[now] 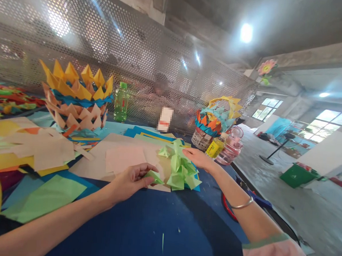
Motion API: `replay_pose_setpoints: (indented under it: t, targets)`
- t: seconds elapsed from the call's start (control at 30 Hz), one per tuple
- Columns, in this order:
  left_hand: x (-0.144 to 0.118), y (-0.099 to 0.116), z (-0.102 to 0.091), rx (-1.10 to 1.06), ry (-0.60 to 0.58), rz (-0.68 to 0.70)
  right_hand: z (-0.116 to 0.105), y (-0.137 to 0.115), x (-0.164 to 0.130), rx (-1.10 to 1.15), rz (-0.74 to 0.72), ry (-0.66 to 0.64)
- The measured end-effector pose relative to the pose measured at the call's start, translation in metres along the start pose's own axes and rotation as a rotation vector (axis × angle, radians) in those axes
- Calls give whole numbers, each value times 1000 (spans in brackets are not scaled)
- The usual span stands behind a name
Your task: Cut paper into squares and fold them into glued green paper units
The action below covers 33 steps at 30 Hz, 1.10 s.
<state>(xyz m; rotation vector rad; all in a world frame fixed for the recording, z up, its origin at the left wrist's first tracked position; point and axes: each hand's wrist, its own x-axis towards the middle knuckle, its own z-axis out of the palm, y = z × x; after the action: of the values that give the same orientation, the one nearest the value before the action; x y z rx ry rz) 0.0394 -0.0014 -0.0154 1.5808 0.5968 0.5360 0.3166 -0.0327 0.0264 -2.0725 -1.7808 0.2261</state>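
Observation:
My left hand [138,178] pinches a small light-green folded paper piece [155,177] between thumb and fingers, low over the table. Just right of it stands a loose pile of similar green folded pieces [182,168], some pointed and some with open flaps. My right hand [198,159] reaches in from the right, its fingers closed on folded green paper at the upper right side of the pile; part of the grip is hidden. One more green folded piece [165,152] lies at the pile's left. Pink paper sheets [125,159] lie flat behind my left hand.
On the left stands a pink, blue and yellow folded-paper basket [75,117] beside a green bottle [121,102]. Coloured sheets [45,198] cover the left side. At back right are a handled paper basket [207,126], a yellow-labelled bottle [216,145] and a pink jug [230,148]. Red-handled scissors [225,207] lie under my right forearm.

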Motion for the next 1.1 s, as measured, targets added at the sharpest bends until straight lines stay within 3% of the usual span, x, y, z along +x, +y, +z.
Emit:
replay_pose_setpoints:
  t: [0.13, 0.23, 0.37, 0.47, 0.6, 0.77, 1.0, 1.1]
  targets:
    - [-3, 1, 2, -36, 22, 24, -11, -19, -34, -81, -28, 121]
    - [-7, -2, 2, 1, 15, 32, -23, -27, -74, -133, -148, 104]
    - [-11, -6, 2, 63, 19, 57, -34, -16, -118, -142, -113, 114]
    - [-12, -8, 2, 79, -4, 71, -30, -2, -133, -98, -45, 114]
    - [-13, -9, 3, 95, -18, 79, -7, 3, -134, -87, -18, 137]
    - [-13, -10, 3, 90, -10, 84, 18, -15, -128, -116, -92, 187]
    - [-14, -7, 3, 84, -28, 65, 28, -32, -110, -201, -241, 87]
    - [-15, -5, 3, 88, -21, 61, 26, -31, -98, -27, -217, 122]
